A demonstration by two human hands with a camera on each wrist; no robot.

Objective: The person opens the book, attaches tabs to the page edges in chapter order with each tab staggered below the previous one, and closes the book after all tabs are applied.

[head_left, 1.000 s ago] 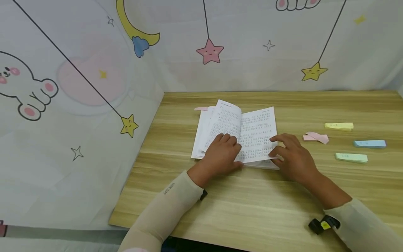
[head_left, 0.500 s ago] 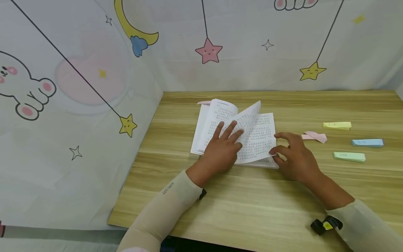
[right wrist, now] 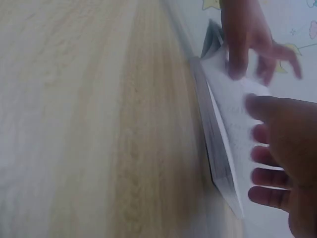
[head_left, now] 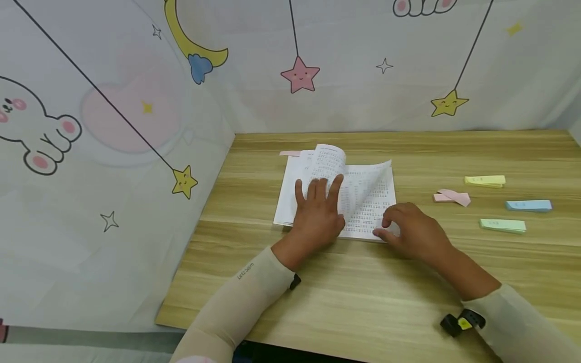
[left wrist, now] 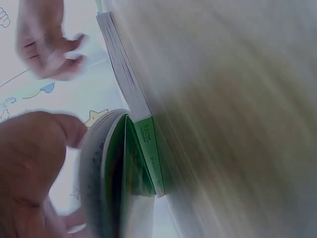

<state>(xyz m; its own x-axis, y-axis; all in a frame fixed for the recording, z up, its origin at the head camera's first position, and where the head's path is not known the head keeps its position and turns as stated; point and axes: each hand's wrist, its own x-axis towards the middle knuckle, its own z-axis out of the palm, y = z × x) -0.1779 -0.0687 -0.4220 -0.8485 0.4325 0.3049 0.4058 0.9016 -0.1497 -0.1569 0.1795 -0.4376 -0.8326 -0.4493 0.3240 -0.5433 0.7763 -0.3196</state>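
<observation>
Printed book (head_left: 290, 199) lies spread open on the desk (head_left: 363, 297), between and beneath the person's two hands, with a stack of pages to either side of the middle. The left hand (head_left: 318, 217) rests on the left-hand pages, its fingers spread and mostly straight; it presses on the paper rather than gripping it. The right hand (head_left: 415, 233) is at the lower right corner, thumb and forefinger bent towards each other with a gap between them. No page shows pinched there, though blur in the right wrist view makes it hard to tell whether a fingertip touches the paper. Near the middle, a raised leaf (head_left: 357, 186) curls up over the right-hand page, its far corner lifted. The leafing looks to be partway: a good many pages already lie to the left, while this leaf is neither flat on the right nor fully over. A pink slip (head_left: 289, 153) sticks out at the book's far left corner, the only one seen with it. A yellow strip (head_left: 484, 180), crossed pink strips (head_left: 452, 197), a blue strip (head_left: 528, 205) and a green strip (head_left: 503, 225) all lie apart, to the right, none of them in a hand. In the left wrist view, the book's green cover (left wrist: 149, 148) shows low along the spine.
</observation>
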